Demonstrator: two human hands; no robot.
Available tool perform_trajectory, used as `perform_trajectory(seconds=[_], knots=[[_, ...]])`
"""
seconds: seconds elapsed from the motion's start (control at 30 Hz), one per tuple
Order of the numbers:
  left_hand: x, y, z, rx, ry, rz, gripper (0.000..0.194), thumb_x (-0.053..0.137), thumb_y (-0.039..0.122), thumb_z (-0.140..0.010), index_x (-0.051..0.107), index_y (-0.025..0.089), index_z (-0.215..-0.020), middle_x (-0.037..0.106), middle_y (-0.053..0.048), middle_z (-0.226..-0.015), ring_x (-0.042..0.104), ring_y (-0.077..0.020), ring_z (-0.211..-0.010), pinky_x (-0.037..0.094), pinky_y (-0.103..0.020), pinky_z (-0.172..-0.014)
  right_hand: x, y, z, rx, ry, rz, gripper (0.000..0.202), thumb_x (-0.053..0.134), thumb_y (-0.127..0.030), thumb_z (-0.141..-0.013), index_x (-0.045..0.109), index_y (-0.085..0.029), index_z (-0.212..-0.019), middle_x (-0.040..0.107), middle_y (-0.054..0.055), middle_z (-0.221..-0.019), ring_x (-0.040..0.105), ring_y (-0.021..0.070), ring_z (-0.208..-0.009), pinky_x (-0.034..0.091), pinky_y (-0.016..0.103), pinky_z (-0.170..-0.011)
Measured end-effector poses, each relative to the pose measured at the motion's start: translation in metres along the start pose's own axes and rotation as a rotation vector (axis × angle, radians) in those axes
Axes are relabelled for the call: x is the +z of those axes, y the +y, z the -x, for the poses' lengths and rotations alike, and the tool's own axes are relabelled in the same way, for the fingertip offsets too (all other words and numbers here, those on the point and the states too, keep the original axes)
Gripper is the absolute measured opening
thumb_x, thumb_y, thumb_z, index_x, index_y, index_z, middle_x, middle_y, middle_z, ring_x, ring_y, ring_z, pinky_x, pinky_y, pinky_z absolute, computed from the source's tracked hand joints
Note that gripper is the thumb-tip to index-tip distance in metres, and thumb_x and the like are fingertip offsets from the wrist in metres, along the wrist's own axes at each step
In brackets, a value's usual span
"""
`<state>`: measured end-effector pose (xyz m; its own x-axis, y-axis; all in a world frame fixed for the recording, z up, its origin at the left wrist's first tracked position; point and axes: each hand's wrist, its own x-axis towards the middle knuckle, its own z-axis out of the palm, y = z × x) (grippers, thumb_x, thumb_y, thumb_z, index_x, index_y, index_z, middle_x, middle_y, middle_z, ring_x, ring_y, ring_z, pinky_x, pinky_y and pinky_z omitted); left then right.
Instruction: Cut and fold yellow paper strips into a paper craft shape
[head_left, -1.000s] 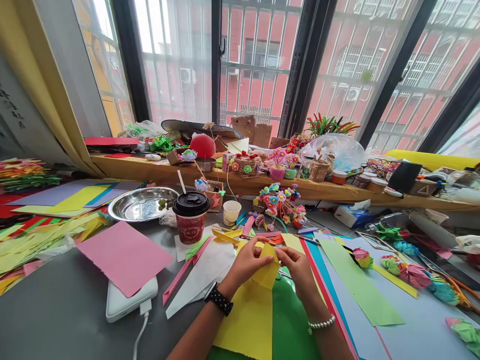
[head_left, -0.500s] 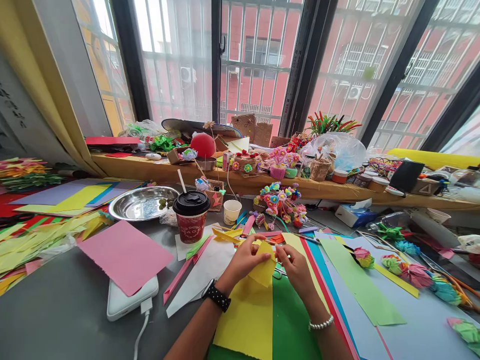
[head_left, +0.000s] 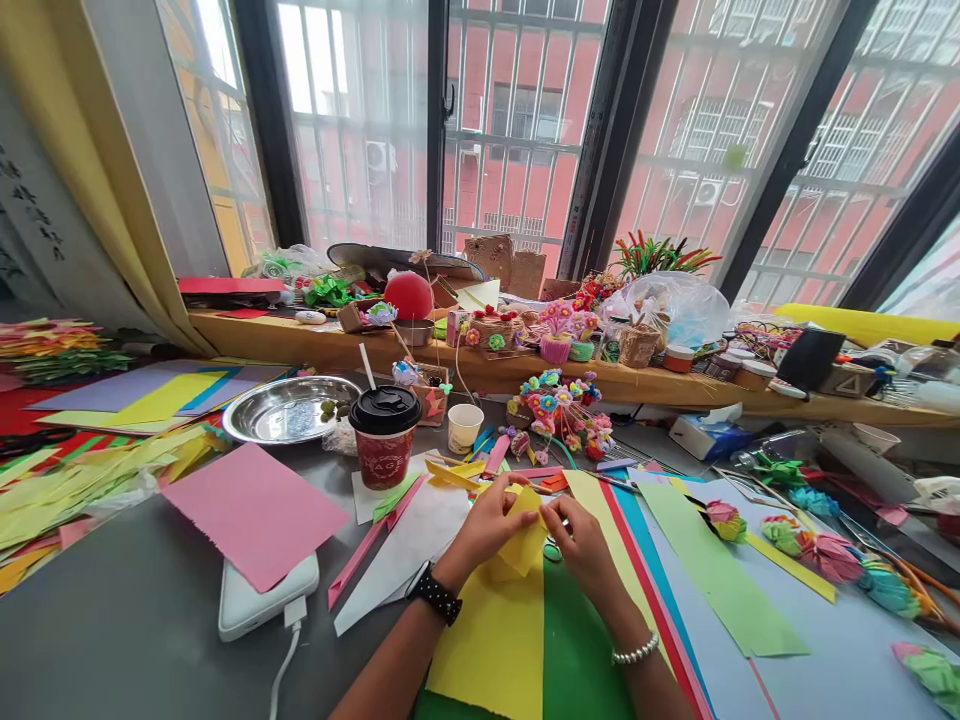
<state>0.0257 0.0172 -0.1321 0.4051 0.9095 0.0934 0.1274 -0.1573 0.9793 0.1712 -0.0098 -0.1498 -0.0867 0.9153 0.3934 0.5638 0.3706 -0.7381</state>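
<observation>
A small piece of yellow paper (head_left: 523, 545) is held up in front of me at the middle of the table. My left hand (head_left: 489, 522) grips it from the left, thumb across its face. On its right edge, the thumb and fingers of my right hand (head_left: 576, 535) are pinched together. Beneath both hands lies a larger yellow sheet (head_left: 491, 640), on top of a green sheet (head_left: 581, 640). A green ring, perhaps a scissors handle (head_left: 552, 550), shows between the hands.
A lidded dark red cup (head_left: 385, 440), a white paper cup (head_left: 465, 427) and a steel plate (head_left: 289, 410) stand beyond my left hand. Pink paper (head_left: 255, 510) covers part of a white power bank (head_left: 266, 600). Crepe-paper flowers (head_left: 832, 550) lie at right.
My right hand has shifted slightly left and down, closer to my left hand, and now pinches the small yellow paper's right edge. The small yellow paper has turned a little.
</observation>
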Motion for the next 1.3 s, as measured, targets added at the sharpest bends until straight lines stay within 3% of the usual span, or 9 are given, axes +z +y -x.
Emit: perform_trajectory(seconds=[0.23,0.53,0.63,0.77,0.83,0.93,1.0,1.2,1.3], knots=[[-0.002,0.001,-0.001,0.064,0.061,-0.147,0.034,0.055,0.025,-0.067,0.045,0.015,-0.097,0.028,0.009,-0.051,0.031,-0.009,-0.047,0.023,-0.02,-0.045,0.002,0.004,-0.002,-0.022,0.006,-0.058,0.03,0.038,-0.038,-0.082,0.048,-0.019,-0.061,0.048,0.0,-0.059,0.045,0.0146,-0.056,0.035,0.025,-0.052],[-0.002,0.005,0.004,0.105,-0.036,-0.271,0.042,0.058,0.025,-0.066,0.045,0.018,-0.105,0.033,0.01,-0.05,0.038,-0.0098,-0.049,0.028,-0.02,-0.049,-0.011,-0.002,-0.001,0.129,-0.044,-0.345,0.027,0.055,-0.043,-0.072,0.057,-0.017,-0.066,0.051,0.0,-0.057,0.045,0.0118,-0.049,0.035,0.022,-0.041],[-0.006,0.004,0.001,0.168,0.187,-0.248,0.046,0.063,0.026,-0.062,0.047,0.019,-0.104,0.055,0.0,-0.075,0.052,-0.0172,-0.077,0.038,-0.027,-0.071,-0.011,0.0,-0.001,0.245,0.06,-0.489,0.029,0.058,-0.045,-0.068,0.057,-0.016,-0.066,0.051,-0.002,-0.049,0.046,0.0108,-0.042,0.036,0.022,-0.038],[-0.011,0.007,-0.003,0.156,0.613,-0.1,0.055,0.066,0.034,-0.06,0.044,0.016,-0.107,0.046,-0.012,-0.114,0.041,-0.0233,-0.109,0.032,-0.033,-0.089,-0.014,0.0,-0.002,0.392,0.223,-0.685,0.028,0.065,-0.042,-0.063,0.056,-0.015,-0.067,0.063,0.004,-0.06,0.059,0.0149,-0.054,0.047,0.025,-0.05],[-0.008,0.009,-0.003,0.053,0.542,0.061,0.053,0.066,0.037,-0.059,0.048,0.014,-0.102,0.049,-0.013,-0.112,0.045,-0.0234,-0.107,0.036,-0.032,-0.086,-0.015,-0.003,-0.002,0.446,0.229,-0.779,0.028,0.067,-0.04,-0.061,0.057,-0.015,-0.066,0.067,0.006,-0.067,0.063,0.017,-0.06,0.05,0.027,-0.056],[0.003,0.011,-0.001,-0.096,0.215,0.238,0.037,0.068,0.037,-0.056,0.059,0.013,-0.083,0.061,-0.009,-0.093,0.055,-0.0223,-0.091,0.04,-0.03,-0.079,-0.013,-0.008,0.0,0.485,0.197,-0.867,0.027,0.069,-0.037,-0.06,0.057,-0.014,-0.067,0.068,0.008,-0.07,0.065,0.0185,-0.065,0.052,0.027,-0.059],[0.01,0.011,0.001,-0.096,0.107,0.271,0.031,0.067,0.039,-0.057,0.061,0.013,-0.071,0.064,-0.005,-0.078,0.057,-0.0211,-0.082,0.042,-0.03,-0.074,-0.009,-0.01,0.001,0.496,0.161,-0.893,0.027,0.069,-0.037,-0.059,0.058,-0.014,-0.067,0.068,0.007,-0.069,0.065,0.0181,-0.063,0.052,0.026,-0.057],[0.011,0.004,-0.001,-0.065,0.178,0.339,0.031,0.066,0.038,-0.058,0.064,0.011,-0.073,0.066,-0.004,-0.072,0.059,-0.0197,-0.076,0.043,-0.03,-0.074,-0.004,-0.012,0.002,0.426,-0.009,-0.785,0.029,0.064,-0.041,-0.064,0.061,-0.014,-0.075,0.068,0.008,-0.073,0.064,0.0173,-0.064,0.05,0.026,-0.057],[0.005,0.001,-0.003,-0.096,0.213,0.37,0.031,0.065,0.038,-0.059,0.063,0.011,-0.074,0.066,-0.005,-0.071,0.06,-0.0179,-0.072,0.044,-0.03,-0.073,-0.008,-0.009,0.001,0.379,-0.004,-0.675,0.031,0.057,-0.044,-0.07,0.062,-0.013,-0.075,0.067,0.009,-0.075,0.063,0.0181,-0.067,0.049,0.027,-0.058]])
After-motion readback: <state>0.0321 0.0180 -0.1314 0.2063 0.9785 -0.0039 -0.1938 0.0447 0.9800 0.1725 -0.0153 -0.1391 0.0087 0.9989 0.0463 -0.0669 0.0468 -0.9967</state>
